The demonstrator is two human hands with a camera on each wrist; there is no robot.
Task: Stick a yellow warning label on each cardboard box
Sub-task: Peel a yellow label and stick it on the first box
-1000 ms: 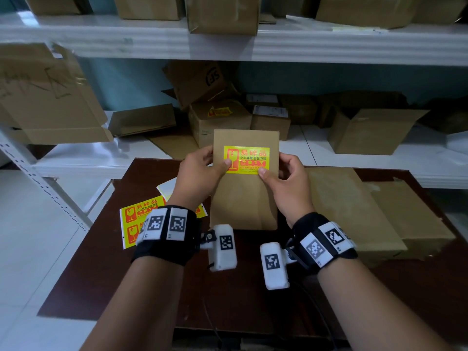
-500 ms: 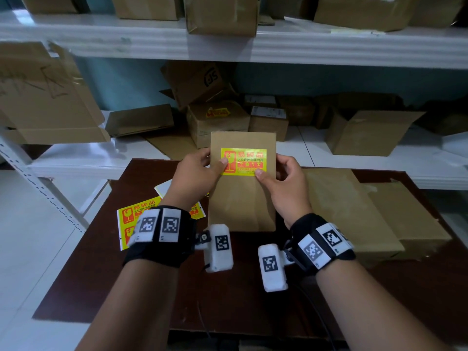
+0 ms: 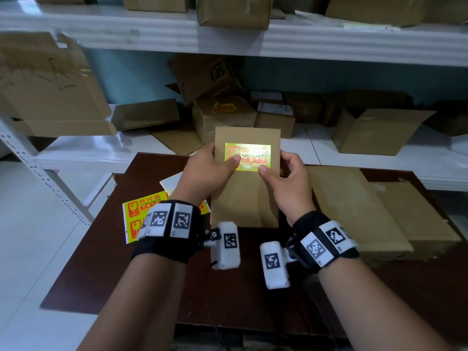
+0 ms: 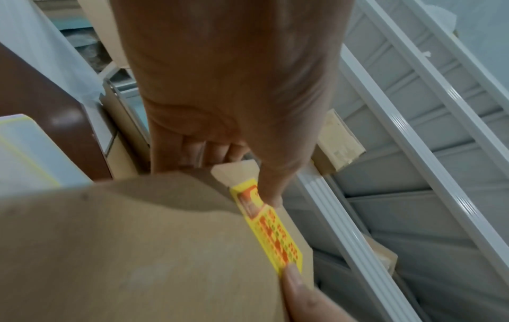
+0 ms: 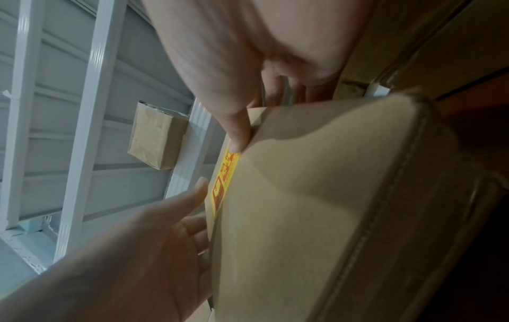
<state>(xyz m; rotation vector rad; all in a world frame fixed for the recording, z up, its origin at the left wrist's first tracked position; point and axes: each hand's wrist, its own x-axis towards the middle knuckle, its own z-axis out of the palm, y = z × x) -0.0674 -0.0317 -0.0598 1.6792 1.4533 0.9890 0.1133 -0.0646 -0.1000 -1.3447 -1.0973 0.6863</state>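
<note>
**Pressing the label flat on the held box**

Holding the box point(image 3: 247, 178) upright above the brown table point(image 3: 157, 274), both hands grip its side edges with fingers curled behind and thumbs on the front. The left hand point(image 3: 205, 173) lays its thumb on the left part of the yellow label point(image 3: 249, 154), which sits on the box's upper front face; the right hand point(image 3: 291, 183) sets its thumb at the label's lower right corner.

To finish this step well, I judge the thumbs should sweep outward from the label's middle to its edges, so no bubble or lifted corner stays. The fingers behind should brace against that push.

Right of the box, two flat brown parcels point(image 3: 354, 206) lie on the table with no label showing on top; they are likely next. Left of the box, a sheet of spare labels point(image 3: 135, 214) lies on the table, partly under the left wrist, within easy reach. Behind the box, white shelves point(image 3: 101, 29) hold more cartons. Nothing blocks the thumbs.
</note>
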